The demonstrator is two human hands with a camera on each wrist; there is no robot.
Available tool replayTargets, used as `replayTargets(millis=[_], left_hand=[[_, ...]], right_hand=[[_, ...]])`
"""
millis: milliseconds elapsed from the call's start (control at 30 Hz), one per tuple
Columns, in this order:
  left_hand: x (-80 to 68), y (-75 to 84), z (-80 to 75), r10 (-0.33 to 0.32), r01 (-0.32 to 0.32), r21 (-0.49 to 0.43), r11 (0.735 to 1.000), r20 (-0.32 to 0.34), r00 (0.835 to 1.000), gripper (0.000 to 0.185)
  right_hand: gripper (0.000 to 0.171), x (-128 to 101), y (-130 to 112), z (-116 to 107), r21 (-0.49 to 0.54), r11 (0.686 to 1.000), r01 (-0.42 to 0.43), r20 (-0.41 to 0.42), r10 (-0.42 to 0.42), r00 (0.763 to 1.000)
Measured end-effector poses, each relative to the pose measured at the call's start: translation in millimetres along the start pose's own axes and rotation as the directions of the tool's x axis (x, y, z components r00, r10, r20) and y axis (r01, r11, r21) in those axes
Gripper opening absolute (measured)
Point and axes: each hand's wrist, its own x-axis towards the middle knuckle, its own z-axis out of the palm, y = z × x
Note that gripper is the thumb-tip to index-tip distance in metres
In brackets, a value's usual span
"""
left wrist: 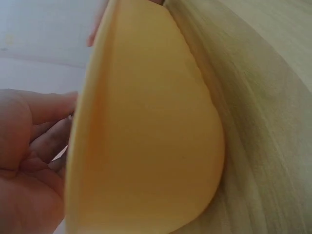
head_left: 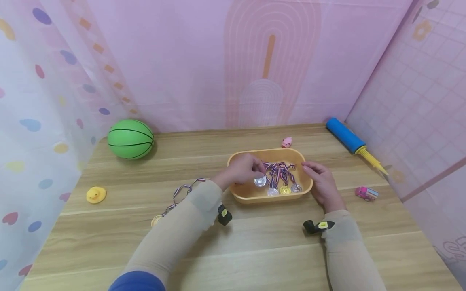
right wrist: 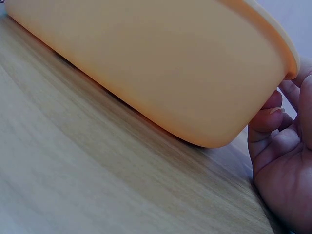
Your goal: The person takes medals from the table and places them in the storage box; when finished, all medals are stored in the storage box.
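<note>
A yellow-orange basin (head_left: pixel 255 200) stands on the wooden table with several medals inside. Over its left end, my left hand (head_left: pixel 245 169) reaches in and pinches the striped ribbon of a silver medal (head_left: pixel 260 181). To the right of that medal lie a silver medal (head_left: pixel 272 192), a gold medal (head_left: pixel 285 190) and another silver one (head_left: pixel 296 188), their ribbons (head_left: pixel 279 171) bunched behind them. My right hand (head_left: pixel 323 184) grips the basin's right rim, thumb on top and fingers curled beneath. In the left wrist view, the basin wall (left wrist: pixel 156 126) hides the medals.
Left of the basin, a gold medal (head_left: pixel 156 220) with a twisted ribbon (head_left: pixel 177 196) lies partly under my left forearm. Around the table are a green ball (head_left: pixel 131 139), yellow duck (head_left: pixel 96 195), pink toy pig (head_left: pixel 287 142), blue pump (head_left: pixel 346 136) and toy truck (head_left: pixel 366 193).
</note>
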Motion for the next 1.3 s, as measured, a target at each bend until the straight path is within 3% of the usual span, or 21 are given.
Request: replayTargets(millis=[233, 433, 667, 833, 1300], left_hand=[[0.8, -6.3, 6.8, 0.030, -0.030, 0.008, 1.000, 0.050, 0.998, 0.007], [3.5, -5.4, 10.6, 0.040, -0.049, 0.077, 0.996, 0.112, 0.993, 0.008], [4.0, -2.1, 16.0, -0.004, -0.026, 0.166, 0.986, 0.175, 0.985, 0.010], [5.9, -4.1, 21.3, 0.014, -0.045, 0.181, 0.982, 0.173, 0.985, 0.010], [9.0, -6.8, 28.7, 0.018, -0.038, 0.176, 0.984, 0.114, 0.993, 0.014]], right_hand=[[0.019, -2, 0, -1, -0.005, 1.000, 0.005, -0.005, -0.005, 1.000], [0.016, -2, -1, -1, -0.013, 1.000, -0.002, -0.010, 0.002, 1.000], [0.018, -2, -1, -2, -0.020, 1.000, -0.012, -0.012, 0.012, 1.000], [0.011, -2, 0, -1, 0.007, 1.000, -0.005, -0.007, 0.005, 1.000], [0.015, -1, 0, -2, -0.008, 1.000, -0.014, -0.010, 0.014, 1.000]])
